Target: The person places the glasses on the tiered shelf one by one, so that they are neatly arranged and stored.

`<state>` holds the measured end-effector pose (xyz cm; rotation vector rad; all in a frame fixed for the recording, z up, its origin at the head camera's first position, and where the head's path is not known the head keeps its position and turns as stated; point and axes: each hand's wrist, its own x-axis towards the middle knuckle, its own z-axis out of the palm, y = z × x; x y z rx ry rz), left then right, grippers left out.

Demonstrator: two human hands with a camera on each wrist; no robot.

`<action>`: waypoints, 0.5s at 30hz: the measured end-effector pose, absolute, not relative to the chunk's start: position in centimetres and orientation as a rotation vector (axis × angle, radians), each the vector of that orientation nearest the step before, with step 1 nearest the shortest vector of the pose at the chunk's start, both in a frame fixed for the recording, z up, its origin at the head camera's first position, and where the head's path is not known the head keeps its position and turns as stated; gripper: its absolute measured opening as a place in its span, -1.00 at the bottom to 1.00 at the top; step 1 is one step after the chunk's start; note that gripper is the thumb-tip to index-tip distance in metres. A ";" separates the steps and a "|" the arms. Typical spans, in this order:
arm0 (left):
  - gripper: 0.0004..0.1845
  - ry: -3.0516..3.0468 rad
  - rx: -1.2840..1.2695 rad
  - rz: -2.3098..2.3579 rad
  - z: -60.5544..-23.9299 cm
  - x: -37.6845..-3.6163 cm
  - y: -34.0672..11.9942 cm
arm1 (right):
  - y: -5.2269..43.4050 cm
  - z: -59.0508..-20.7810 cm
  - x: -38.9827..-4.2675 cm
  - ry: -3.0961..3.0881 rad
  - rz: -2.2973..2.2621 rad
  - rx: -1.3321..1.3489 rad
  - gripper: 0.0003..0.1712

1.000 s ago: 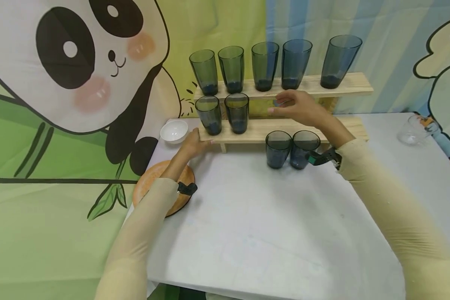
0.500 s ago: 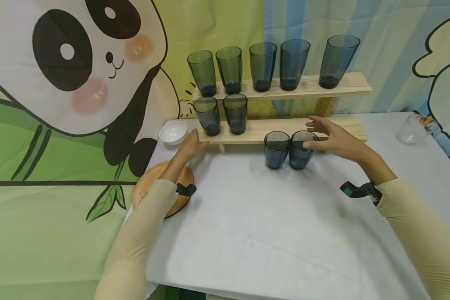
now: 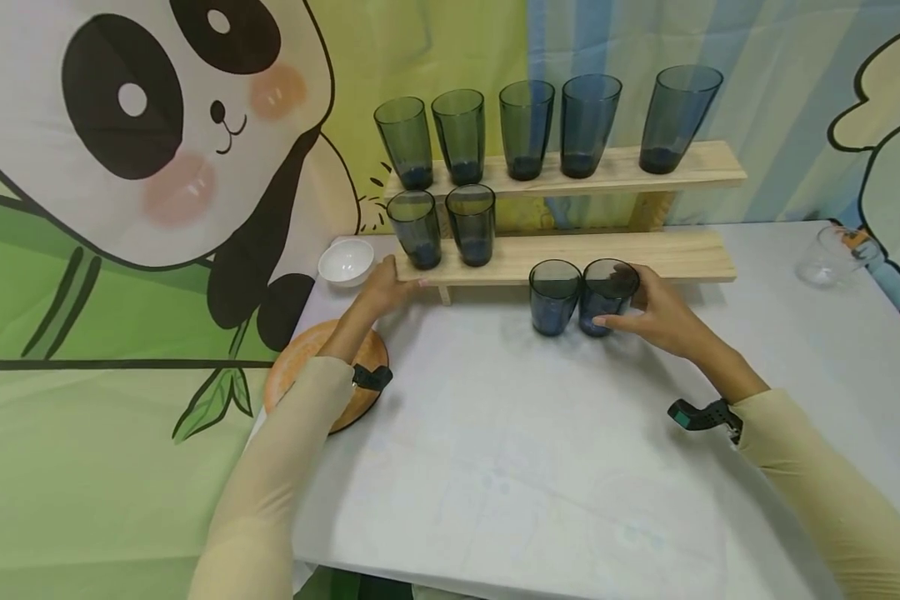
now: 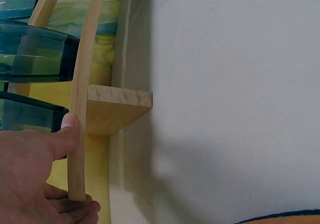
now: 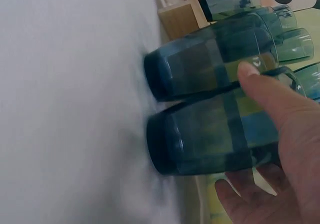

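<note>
In the head view my left hand (image 3: 384, 288) grips the left end of the lower board of a two-tier wooden shelf (image 3: 615, 254). The left wrist view shows the thumb (image 4: 68, 120) on the board's upper face and the other fingers curled beneath. My right hand (image 3: 663, 317) is around the right one of two blue-grey drinking glasses standing on the table before the shelf. That glass (image 5: 215, 134) lies between thumb and fingers, with the thumb over its side near the rim. Its neighbour, the other glass (image 3: 553, 298), stands right beside it on the left.
Several similar glasses (image 3: 525, 129) line the upper board, and two glasses (image 3: 471, 225) stand at the lower board's left. A white bowl (image 3: 347, 263) and an orange round plate (image 3: 371, 354) are at the left. Far right stands a clear glass vessel (image 3: 821, 262).
My right hand has come down from above the lower board to the right-hand glass on the table and closed around it. My left hand has stayed on the shelf's end.
</note>
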<state>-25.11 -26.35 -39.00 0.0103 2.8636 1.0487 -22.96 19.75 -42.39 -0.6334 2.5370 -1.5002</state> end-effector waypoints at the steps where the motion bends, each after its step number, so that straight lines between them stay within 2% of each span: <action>1: -0.20 2.866 0.017 1.049 -39.0 -25.1 -26.4 | 19.6 -42.5 -23.0 2.547 -1.509 -0.639 0.06; 4: -0.22 2.878 0.034 1.034 -39.1 -25.2 -26.5 | 19.6 -42.6 -22.7 2.575 -1.506 -0.638 0.00; 8: -0.22 2.886 0.042 1.025 -39.3 -25.4 -26.5 | 20.4 -41.9 -21.7 2.603 -1.454 -0.574 0.03; 15: -0.21 2.868 0.044 1.031 -39.3 -25.5 -26.6 | 22.8 -37.8 -20.7 2.681 -1.391 -0.502 0.00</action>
